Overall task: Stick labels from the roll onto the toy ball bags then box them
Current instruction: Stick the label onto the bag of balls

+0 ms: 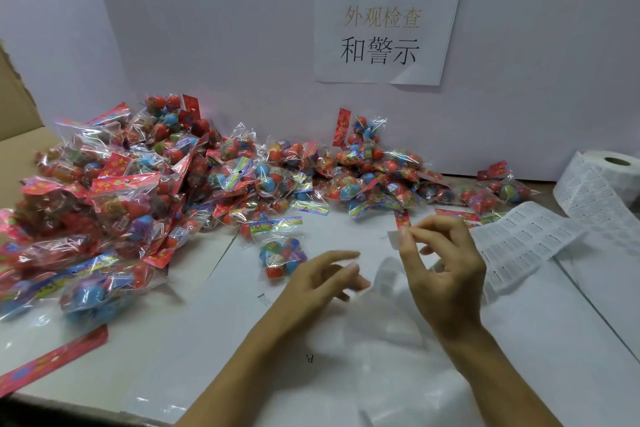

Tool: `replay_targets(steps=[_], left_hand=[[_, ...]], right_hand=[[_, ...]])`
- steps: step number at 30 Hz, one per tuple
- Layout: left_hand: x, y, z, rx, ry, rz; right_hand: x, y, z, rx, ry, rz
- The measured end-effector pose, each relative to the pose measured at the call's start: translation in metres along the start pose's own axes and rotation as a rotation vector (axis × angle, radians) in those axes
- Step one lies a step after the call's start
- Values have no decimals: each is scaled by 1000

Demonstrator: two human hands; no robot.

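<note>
On a white table [194, 340] against a pale wall, toy ball bags [145, 184] lie heaped at left; the left hand [311, 284] hovers loosely spread, the right hand [440, 270] pinches a label [394, 238] near the roll [602, 184].

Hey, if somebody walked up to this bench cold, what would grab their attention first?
First, the heap of toy ball bags, red and blue in crinkly plastic, filling the left and back of the table. Then the paper sign with Chinese characters on the wall above. In front, the right hand pinches a small white label, with the label roll at far right.
</note>
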State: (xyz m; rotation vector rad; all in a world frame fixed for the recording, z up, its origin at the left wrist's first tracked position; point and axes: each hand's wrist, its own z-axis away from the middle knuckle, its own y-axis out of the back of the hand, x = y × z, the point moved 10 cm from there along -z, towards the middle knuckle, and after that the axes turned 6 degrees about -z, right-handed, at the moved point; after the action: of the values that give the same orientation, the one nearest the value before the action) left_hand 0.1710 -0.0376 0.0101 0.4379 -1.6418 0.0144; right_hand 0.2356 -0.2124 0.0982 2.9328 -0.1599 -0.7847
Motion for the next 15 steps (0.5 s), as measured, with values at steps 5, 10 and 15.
replay_targets(steps=[5,10,15], left_hand=[[12,19,1,215,-137,-90],[10,17,-2,165,-124,68],[8,13,-2,114,-107,189]], right_hand=[[-4,-8,4,-56,38,15],[-10,-32,14,-220,57,-24],[-11,-46,23,-342,51,-75]])
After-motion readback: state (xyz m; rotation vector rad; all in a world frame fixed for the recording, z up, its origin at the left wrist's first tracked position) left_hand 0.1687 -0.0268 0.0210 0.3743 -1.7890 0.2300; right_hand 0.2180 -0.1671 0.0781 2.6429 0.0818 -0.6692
